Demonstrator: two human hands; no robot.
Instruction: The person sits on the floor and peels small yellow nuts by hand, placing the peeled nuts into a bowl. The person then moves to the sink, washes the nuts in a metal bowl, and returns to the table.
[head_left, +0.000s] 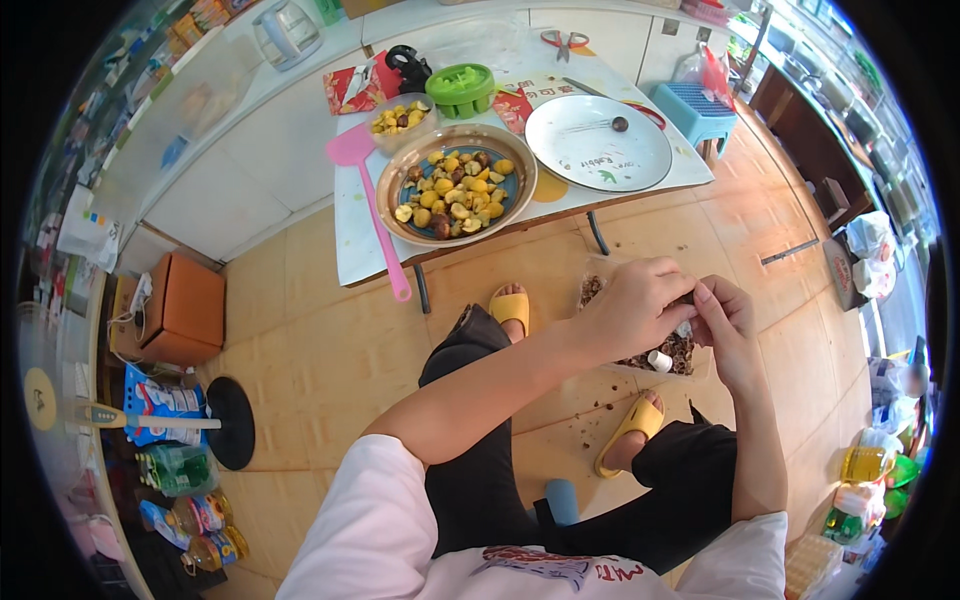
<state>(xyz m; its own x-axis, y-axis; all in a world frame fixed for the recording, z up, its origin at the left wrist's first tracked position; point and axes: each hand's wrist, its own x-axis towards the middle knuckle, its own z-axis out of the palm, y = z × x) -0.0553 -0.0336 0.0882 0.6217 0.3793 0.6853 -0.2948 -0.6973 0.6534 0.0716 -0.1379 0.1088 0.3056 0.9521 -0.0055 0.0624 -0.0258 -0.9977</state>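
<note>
My left hand (643, 298) and my right hand (729, 318) meet above a clear plastic container (597, 266) of brown shells on the floor. Their fingertips are pinched together around a small dark chestnut (687, 299), mostly covered by the fingers. Among the shells (683, 352) lies a white crumpled piece and a small white cylinder (659, 361). On the table, a brown-rimmed bowl (522, 198) holds yellow peeled chestnuts (458, 190) and some with brown skin. A single brown chestnut (620, 124) sits on a white plate (572, 140) to its right.
The table (355, 235) also bears a pink spatula (378, 215), a small tub of chestnuts (400, 118), a green slotted tool (462, 90), a knife (584, 88) and scissors (565, 44). A blue stool (697, 110) stands at right. Shell bits (590, 425) litter the floor between my yellow slippers (634, 430).
</note>
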